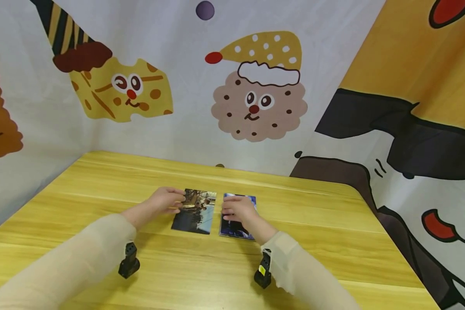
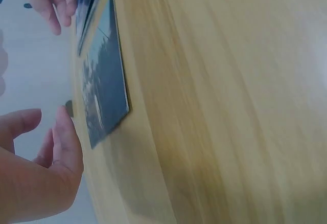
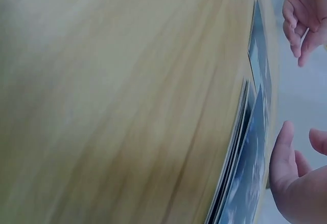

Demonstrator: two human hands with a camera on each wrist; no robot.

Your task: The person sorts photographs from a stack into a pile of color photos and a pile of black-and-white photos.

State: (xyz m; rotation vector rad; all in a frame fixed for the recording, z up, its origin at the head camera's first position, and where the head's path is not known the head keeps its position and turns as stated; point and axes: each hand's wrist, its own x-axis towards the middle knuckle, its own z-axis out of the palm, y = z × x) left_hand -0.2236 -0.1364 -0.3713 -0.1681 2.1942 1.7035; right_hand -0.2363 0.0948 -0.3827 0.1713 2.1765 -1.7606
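"Where is your left hand?"

"My left hand [image 1: 167,200] hovers at the left edge of a flat, rectangular print in dark blue, pale blue and brown [image 1: 195,213]. Seen from the head, my fingertips overlap that edge; from the left wrist, they look clear of the surface."

"And how do those fingers lie?"

"Loosely bent and slightly spread, my thumb standing apart from them, the space between free."

"What about the other side?"

"My right hand [image 1: 241,209] is over a thin, rectangular stack of blue-and-violet prints [image 1: 232,229], covering its middle. Its fingers are gently bent too, pointing left, with the thumb apart; they pinch nothing. Whether any fingertip brushes the stack, I cannot tell."

"Is it really more than one sheet?"

"Yes, the right wrist view shows several thin edges layered together, the top one angled slightly away from those below. The single print lies just to its left, a narrow strip of yellow, wood-grained table [image 1: 197,275] between them."

"What else is around you?"

"Cream-coloured long sleeves [image 1: 81,254] cover my forearms, a small black device [image 1: 129,261] sits below each wrist, and behind the table hangs white cloth with cartoon snacks [image 1: 186,137]."
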